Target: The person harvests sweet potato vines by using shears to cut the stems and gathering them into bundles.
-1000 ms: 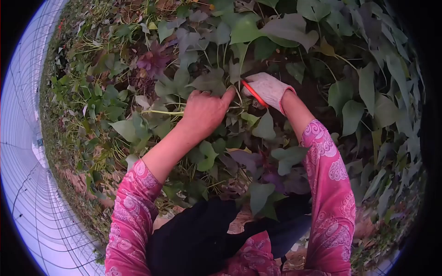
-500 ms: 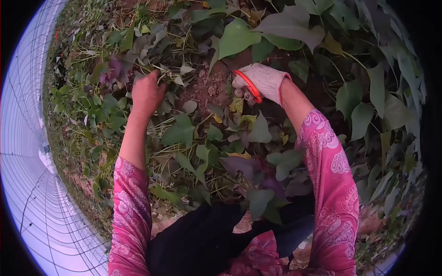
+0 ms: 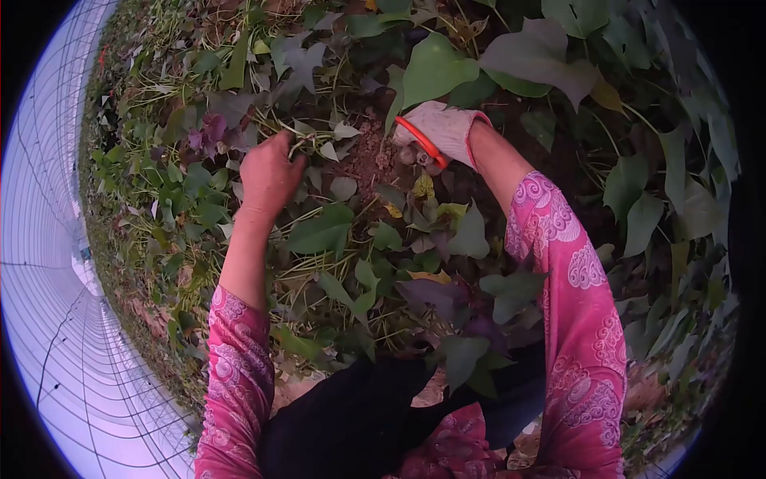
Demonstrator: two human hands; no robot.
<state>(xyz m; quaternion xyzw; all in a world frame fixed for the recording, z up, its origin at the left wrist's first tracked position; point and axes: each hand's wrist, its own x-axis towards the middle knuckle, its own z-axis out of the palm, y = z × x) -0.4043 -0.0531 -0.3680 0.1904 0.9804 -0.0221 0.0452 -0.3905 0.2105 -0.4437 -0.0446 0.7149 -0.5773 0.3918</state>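
My bare left hand (image 3: 270, 174) is closed around a few pale green vine stems (image 3: 297, 140) among the low foliage. A white knit glove with dirty fingertips covers my right hand (image 3: 437, 137), whose fingers are wrapped round orange-handled scissors (image 3: 421, 142). Only the curved orange handle shows clearly; the blades are hidden near a broad green leaf (image 3: 435, 73). Between the two hands lies a patch of bare, crumbly brown soil (image 3: 369, 153).
Leafy vines surround both hands, with large leaves (image 3: 626, 180) on the right and purple leaves (image 3: 209, 134) beyond my left hand. My dark-clad legs (image 3: 343, 419) are at the bottom. A pale ribbed greenhouse cover (image 3: 48, 239) curves along the left.
My left hand has shifted slightly right and down in the view, still holding the stems. The gloved right hand has moved slightly left with the scissors. The surrounding leaves appear shifted right.
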